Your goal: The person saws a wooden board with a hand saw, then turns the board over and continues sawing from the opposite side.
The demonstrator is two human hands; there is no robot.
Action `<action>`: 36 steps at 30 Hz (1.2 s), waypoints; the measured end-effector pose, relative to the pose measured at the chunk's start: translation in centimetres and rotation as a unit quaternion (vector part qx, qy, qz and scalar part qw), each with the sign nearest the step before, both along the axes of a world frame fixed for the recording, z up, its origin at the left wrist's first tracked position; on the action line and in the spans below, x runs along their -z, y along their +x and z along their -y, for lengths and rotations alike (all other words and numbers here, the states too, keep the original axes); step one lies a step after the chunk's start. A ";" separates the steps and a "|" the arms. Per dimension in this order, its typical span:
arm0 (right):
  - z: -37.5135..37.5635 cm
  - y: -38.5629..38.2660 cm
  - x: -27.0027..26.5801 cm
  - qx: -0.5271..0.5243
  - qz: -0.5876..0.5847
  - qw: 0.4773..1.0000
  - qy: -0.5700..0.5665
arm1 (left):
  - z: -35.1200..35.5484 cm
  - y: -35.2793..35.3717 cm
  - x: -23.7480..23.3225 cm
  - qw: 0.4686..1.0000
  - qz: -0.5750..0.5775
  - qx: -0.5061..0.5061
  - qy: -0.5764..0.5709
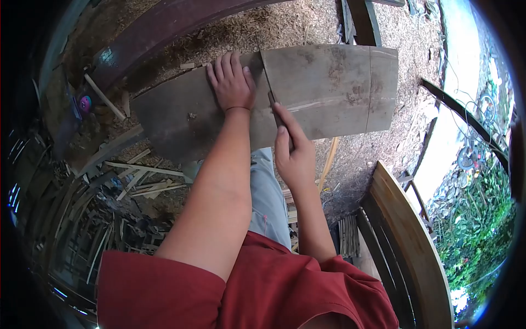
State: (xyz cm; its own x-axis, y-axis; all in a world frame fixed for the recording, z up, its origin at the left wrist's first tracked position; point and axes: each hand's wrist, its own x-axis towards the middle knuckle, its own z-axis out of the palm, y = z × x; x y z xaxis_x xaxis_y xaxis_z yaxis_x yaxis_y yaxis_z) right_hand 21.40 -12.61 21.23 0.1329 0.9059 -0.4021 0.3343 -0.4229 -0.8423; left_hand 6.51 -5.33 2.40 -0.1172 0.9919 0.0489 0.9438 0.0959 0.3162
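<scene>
A wide, weathered wooden board (323, 77) lies crosswise in front of me. My left hand (234, 85) rests flat on it, fingers stretched out, left of a thin dark blade. My right hand (293, 148) is closed around the dark handle of what looks like a handsaw (267, 74). Seen almost edge-on, its blade runs across the board from the far edge toward me. The teeth cannot be made out. A straight line crosses the board near its right end.
Wood shavings (296, 24) cover the ground beyond the board. Scrap sticks (145, 172) lie at the lower left. A long reddish-brown beam (164, 27) crosses the upper left. A large wooden panel (408, 219) stands at my right, with plants (476, 225) farther out.
</scene>
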 end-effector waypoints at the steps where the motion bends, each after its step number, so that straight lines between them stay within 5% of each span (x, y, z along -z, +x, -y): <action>1: 0.6 0.3 -1.1 -0.002 0.001 1.000 0.000 | 0.1 0.1 -0.1 1.000 0.006 0.001 0.003; 4: 2.6 1.0 -3.3 -0.018 0.006 0.999 -0.049 | -0.1 0.1 -0.1 1.000 0.008 0.000 0.000; 10: -2.3 -0.9 2.5 -0.001 0.027 0.999 0.021 | -0.1 0.0 0.1 1.000 0.009 0.000 -0.015; 13: -3.0 -1.1 1.5 0.008 0.017 0.996 -0.083 | -0.3 -0.1 -0.3 1.000 0.016 -0.001 -0.022; 18: -0.3 0.0 -2.4 -0.013 0.011 1.000 -0.003 | -0.3 -0.2 -0.2 0.999 0.014 -0.006 -0.029; 22: -4.1 -1.7 0.3 -0.007 0.041 0.999 -0.018 | -0.2 -0.1 -0.1 0.999 0.017 -0.004 -0.028; 24: -6.6 -2.5 1.3 0.029 0.002 0.990 -0.137 | -0.8 -0.1 0.0 1.000 0.013 -0.003 -0.021; 30: -1.9 0.1 -5.2 -0.026 0.028 0.997 -0.066 | -0.4 0.0 -0.6 0.999 0.024 -0.002 -0.021; 36: -7.0 -1.7 0.7 0.013 -0.007 0.992 -0.124 | -0.5 0.1 -0.2 0.999 0.007 0.005 -0.038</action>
State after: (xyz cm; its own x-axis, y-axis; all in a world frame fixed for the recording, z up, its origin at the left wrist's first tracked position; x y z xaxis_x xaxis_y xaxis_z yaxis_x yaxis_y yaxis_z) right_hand 19.69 -5.62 20.57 0.1479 0.7756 -0.6136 0.3084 -0.6257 -0.7165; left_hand 6.65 -4.80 2.63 -0.1082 0.9937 -0.0277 0.9401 0.1114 0.3223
